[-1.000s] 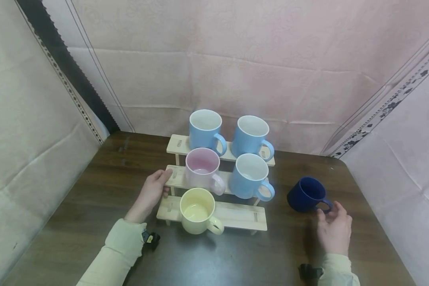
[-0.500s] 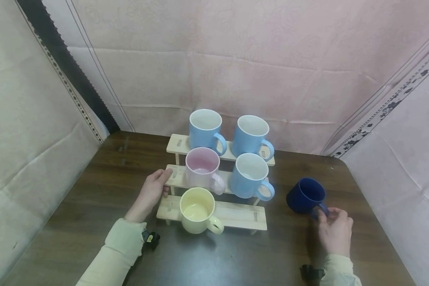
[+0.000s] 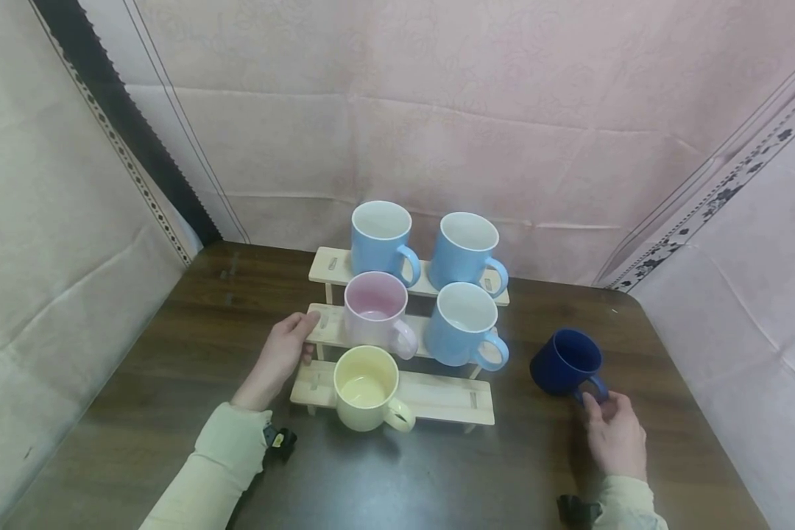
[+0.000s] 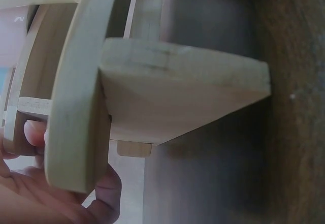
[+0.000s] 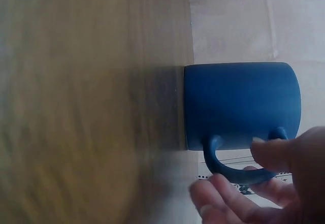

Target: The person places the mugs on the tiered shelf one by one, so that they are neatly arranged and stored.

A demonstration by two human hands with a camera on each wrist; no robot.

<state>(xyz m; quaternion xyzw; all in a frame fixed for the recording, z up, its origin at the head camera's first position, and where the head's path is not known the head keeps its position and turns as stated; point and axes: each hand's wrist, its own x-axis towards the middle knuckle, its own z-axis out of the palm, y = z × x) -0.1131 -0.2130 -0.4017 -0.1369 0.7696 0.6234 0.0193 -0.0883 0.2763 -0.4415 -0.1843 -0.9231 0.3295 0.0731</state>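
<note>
A dark blue mug (image 3: 566, 362) stands upright on the table at the right, its handle turned toward the near right. My right hand (image 3: 617, 436) pinches that handle (image 5: 236, 173), thumb on one side and fingers on the other. At the left, my left hand (image 3: 285, 353) grips the end of the middle step of a three-step wooden rack (image 3: 430, 394). On the top step sit two light blue mugs, a left one (image 3: 379, 246) and a right one (image 3: 462, 254). The middle step bears a pink mug (image 3: 371, 316) and another light blue mug (image 3: 460, 327). A yellow mug (image 3: 364, 390) is on the bottom step.
The dark wooden table (image 3: 172, 383) runs back to a pale cloth (image 3: 437, 125) hung behind it. More cloth hangs at the left (image 3: 59, 294) and the right (image 3: 755, 294).
My right hand has closed on the dark blue mug's handle, which has swung slightly toward me. The left hand and the rack stay in place.
</note>
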